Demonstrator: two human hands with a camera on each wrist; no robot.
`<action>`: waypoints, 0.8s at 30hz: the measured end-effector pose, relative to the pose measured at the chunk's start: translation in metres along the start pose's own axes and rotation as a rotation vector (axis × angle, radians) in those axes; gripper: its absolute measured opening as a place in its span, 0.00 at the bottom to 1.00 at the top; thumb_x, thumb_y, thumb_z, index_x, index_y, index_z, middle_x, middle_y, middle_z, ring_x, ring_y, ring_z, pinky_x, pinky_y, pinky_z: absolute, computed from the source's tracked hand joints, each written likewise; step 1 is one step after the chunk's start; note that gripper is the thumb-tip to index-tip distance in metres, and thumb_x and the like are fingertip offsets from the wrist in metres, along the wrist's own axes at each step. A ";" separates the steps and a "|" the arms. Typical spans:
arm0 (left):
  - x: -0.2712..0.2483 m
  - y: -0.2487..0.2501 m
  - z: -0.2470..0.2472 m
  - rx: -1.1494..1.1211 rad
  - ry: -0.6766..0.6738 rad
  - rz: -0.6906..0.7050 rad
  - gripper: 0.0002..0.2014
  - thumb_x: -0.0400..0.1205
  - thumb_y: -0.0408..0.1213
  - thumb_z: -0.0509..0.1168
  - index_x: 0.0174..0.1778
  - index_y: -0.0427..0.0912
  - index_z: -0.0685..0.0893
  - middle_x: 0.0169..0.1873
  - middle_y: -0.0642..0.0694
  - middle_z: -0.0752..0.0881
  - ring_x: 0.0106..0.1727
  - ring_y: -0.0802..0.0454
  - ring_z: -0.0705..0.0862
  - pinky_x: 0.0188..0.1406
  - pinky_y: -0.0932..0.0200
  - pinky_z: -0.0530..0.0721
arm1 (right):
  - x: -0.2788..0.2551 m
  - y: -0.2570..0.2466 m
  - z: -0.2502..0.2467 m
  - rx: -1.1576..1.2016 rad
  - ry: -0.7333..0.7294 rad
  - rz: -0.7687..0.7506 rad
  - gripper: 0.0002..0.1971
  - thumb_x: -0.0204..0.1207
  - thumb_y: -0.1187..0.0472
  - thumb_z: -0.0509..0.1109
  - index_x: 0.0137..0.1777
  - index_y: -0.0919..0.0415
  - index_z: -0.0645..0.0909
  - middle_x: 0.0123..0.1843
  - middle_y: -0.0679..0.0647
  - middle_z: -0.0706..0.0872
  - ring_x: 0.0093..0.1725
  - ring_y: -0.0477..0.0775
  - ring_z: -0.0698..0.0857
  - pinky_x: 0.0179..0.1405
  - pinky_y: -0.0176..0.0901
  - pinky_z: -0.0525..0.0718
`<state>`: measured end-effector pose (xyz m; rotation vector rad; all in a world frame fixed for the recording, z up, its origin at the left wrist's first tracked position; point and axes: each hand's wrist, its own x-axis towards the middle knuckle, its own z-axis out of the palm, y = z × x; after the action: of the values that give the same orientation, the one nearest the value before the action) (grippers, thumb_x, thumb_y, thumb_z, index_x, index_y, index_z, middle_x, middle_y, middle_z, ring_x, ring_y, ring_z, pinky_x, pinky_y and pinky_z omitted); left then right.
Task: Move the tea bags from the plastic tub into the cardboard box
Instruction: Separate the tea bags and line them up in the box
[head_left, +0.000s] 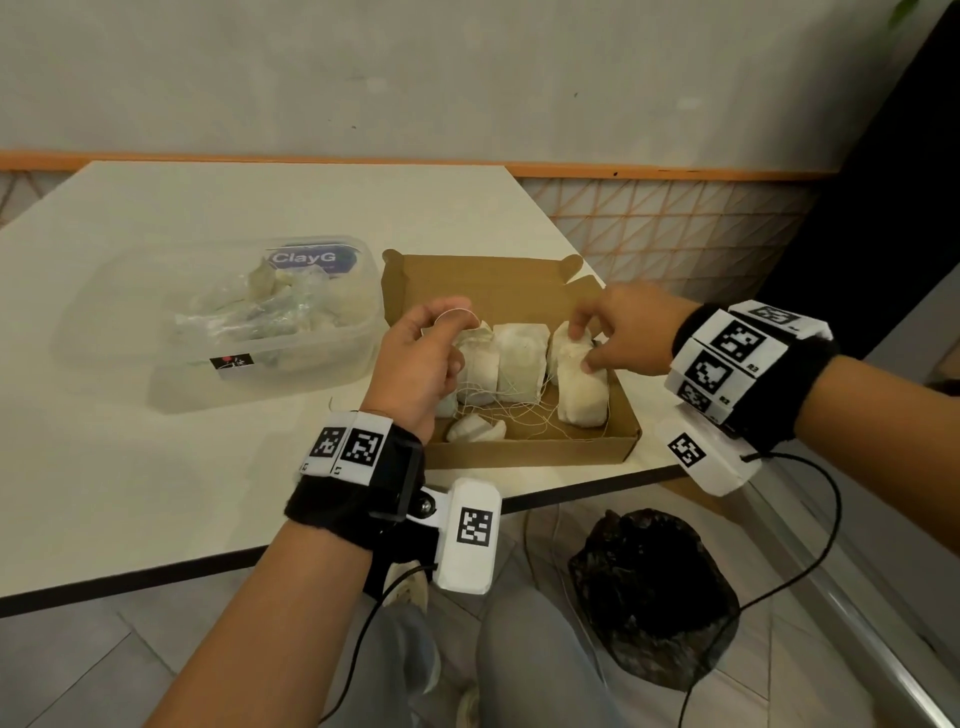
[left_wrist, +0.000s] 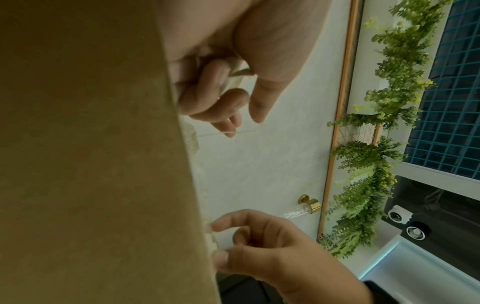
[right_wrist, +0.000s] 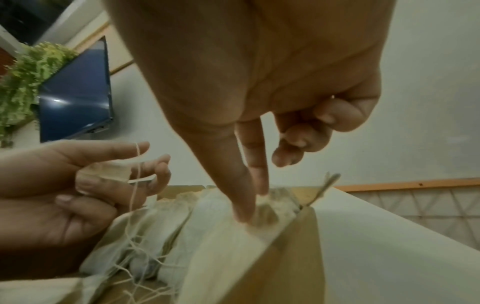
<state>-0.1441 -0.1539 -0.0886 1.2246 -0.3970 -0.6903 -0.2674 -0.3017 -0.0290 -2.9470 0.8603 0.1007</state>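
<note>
A clear plastic tub (head_left: 130, 332) on the left of the table holds several tea bags (head_left: 270, 306). To its right an open cardboard box (head_left: 530, 452) has several white tea bags (head_left: 519, 358) standing in a row, their strings tangled at the front. My left hand (head_left: 447, 325) hovers over the box's left end; it grips a small tea bag (right_wrist: 109, 170), whose string loops over the index finger. My right hand (head_left: 582, 345) pinches the top of the rightmost tea bag (head_left: 582, 395) between thumb and index finger (right_wrist: 255, 170), the other fingers curled.
The box sits near the table's (head_left: 156, 467) front right corner, close to the dark edge. A black bag (head_left: 649, 597) lies on the floor below, with cables hanging from both wrists. A wall stands behind the table.
</note>
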 end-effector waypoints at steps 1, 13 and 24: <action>0.000 0.000 0.000 -0.001 -0.001 -0.001 0.06 0.78 0.32 0.67 0.47 0.48 0.83 0.41 0.45 0.81 0.20 0.60 0.67 0.13 0.70 0.63 | -0.005 0.000 -0.001 0.014 0.045 -0.017 0.14 0.71 0.58 0.74 0.55 0.55 0.79 0.37 0.42 0.69 0.43 0.47 0.73 0.33 0.37 0.67; 0.001 0.000 0.000 -0.059 -0.003 -0.014 0.06 0.79 0.30 0.66 0.46 0.45 0.82 0.37 0.49 0.82 0.21 0.60 0.67 0.13 0.70 0.62 | -0.042 0.000 0.029 -0.170 -0.054 -0.204 0.10 0.78 0.51 0.65 0.53 0.37 0.85 0.52 0.41 0.82 0.53 0.45 0.69 0.51 0.46 0.63; 0.006 0.002 -0.002 -0.264 -0.056 -0.100 0.03 0.85 0.37 0.61 0.47 0.43 0.79 0.38 0.48 0.81 0.20 0.61 0.71 0.14 0.70 0.63 | -0.030 -0.044 0.034 0.249 -0.060 -0.363 0.18 0.74 0.67 0.68 0.60 0.48 0.83 0.41 0.42 0.78 0.37 0.37 0.73 0.39 0.22 0.71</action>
<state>-0.1376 -0.1563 -0.0877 0.9815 -0.2816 -0.8369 -0.2700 -0.2455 -0.0579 -2.7909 0.2947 0.0565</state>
